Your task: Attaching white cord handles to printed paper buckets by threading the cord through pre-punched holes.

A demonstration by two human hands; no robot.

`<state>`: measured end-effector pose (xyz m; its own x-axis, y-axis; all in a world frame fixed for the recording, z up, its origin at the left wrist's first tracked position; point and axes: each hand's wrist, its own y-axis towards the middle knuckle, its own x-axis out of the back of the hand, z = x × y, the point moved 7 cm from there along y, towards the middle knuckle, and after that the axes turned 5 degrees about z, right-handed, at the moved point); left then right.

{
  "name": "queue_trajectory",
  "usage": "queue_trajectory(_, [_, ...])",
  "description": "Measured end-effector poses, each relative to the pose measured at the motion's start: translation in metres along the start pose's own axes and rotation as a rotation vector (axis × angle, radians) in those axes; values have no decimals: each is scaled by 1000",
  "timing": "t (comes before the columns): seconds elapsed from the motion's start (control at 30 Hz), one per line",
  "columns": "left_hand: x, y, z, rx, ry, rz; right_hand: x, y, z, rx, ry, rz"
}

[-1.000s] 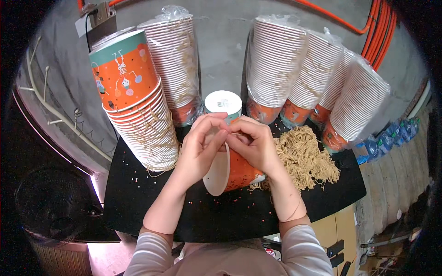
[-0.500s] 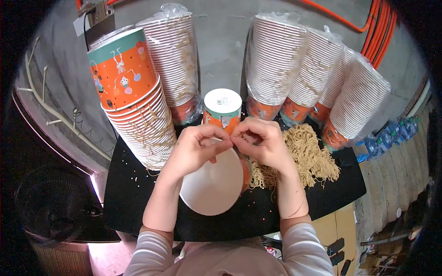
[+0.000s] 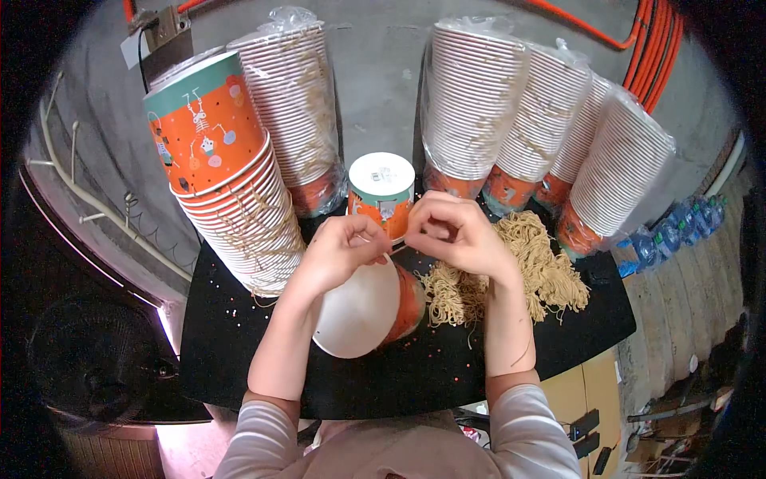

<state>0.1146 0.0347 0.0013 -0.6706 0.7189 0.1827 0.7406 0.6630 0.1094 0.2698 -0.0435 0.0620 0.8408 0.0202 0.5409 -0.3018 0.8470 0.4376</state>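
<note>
A paper bucket point(image 3: 359, 315) lies tipped on the black table in front of me, its white mouth facing me and its orange printed side point(image 3: 409, 302) to the right. At the far edge of its rim, my left hand point(image 3: 347, 247) is pinched on a thin tan cord. Beside it, my right hand point(image 3: 453, 235) has its thumb and fingers closed on the cord too; only a short piece shows between the hands. Just right of the bucket, partly under my right forearm, lies a heap of tan cords point(image 3: 538, 267).
One upside-down bucket point(image 3: 381, 180) stands behind my hands. A tall nested stack point(image 3: 239, 207) leans at the left, with a plastic-wrapped stack point(image 3: 291, 104) behind it. Several wrapped stacks point(image 3: 475, 104) stand at the back right. A black fan point(image 3: 96, 359) is at the left.
My hands have drawn slightly apart, the right one moving right. The bucket has turned, so more of its orange side shows, and its mouth sits a little higher.
</note>
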Motion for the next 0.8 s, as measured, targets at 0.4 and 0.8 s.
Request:
queue_trajectory(0.4, [6, -2, -3, 9, -109, 3, -13, 6, 18, 233, -364, -148])
queue_trajectory(0.8, [1, -5, -16, 84, -242, 69, -6, 10, -4, 161, -127, -138])
